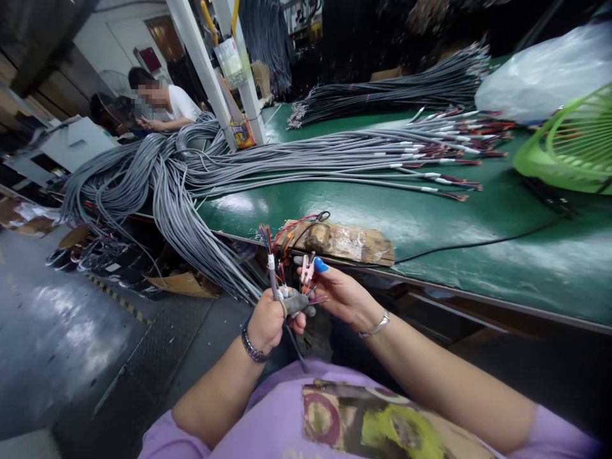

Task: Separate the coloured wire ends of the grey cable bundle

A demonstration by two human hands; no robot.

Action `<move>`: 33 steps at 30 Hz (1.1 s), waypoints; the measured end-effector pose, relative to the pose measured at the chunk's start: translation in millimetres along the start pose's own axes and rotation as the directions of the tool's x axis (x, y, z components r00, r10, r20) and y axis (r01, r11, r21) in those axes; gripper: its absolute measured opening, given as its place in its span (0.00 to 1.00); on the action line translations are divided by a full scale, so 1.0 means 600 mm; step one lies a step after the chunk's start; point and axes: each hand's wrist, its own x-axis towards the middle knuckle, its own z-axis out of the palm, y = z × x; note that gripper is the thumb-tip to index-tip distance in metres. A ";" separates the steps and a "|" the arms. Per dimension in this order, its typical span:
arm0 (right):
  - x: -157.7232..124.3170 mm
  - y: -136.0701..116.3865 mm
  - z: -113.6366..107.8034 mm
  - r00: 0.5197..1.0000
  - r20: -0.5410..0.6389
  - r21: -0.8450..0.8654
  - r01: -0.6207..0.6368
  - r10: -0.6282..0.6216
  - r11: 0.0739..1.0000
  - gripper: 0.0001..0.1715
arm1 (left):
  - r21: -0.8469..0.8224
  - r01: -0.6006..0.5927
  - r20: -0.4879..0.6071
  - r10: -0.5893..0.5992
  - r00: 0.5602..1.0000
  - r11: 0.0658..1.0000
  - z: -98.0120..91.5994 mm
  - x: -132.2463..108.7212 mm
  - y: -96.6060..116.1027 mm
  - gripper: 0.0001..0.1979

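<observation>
Green workbench [478, 223], grey cable bundles [296, 159] spread across; concrete floor [52, 331].

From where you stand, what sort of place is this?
Probably a cable or wire-harness assembly workshop. Big bundles of grey cables with stripped coloured ends lie across a green workbench, the hands hold a cable end with bared wires, and another person works nearby.

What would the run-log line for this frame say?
left hand: grips grey cable upright | right hand: fingers at its coloured wires | behind: cable bundles on green table
</observation>
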 end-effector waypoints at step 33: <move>0.003 0.011 0.004 0.997 -0.026 0.038 0.073 -0.072 0.997 0.16 | -0.052 -0.096 -0.118 0.090 0.989 0.994 0.012 -0.006 -0.009 0.16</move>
